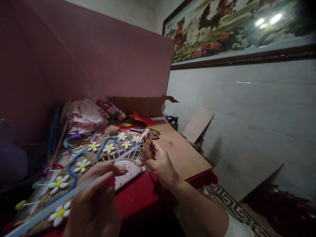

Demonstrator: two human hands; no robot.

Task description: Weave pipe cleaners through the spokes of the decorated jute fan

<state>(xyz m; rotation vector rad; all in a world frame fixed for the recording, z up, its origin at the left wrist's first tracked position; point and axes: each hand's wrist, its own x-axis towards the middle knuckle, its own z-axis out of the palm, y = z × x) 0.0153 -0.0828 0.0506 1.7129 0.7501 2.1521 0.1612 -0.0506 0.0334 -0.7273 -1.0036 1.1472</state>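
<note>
open way over the cardboard (184, 149), to right of the right hand (158, 161), scissors (138, 130) as obstacle just beyond this hand, sticks (31, 203) jutting at left, pink panel (111, 56) blocking the back

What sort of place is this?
Perhaps a room at home used for handicrafts: scissors and a twine-covered piece with white flowers lie out, and a large framed picture of horses hangs on the wall.

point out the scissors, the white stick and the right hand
Scissors (137, 130): head view, on the blades.
White stick (61, 200): head view, on its length nearest the camera.
Right hand (161, 163): head view, on the middle of the hand.
</note>
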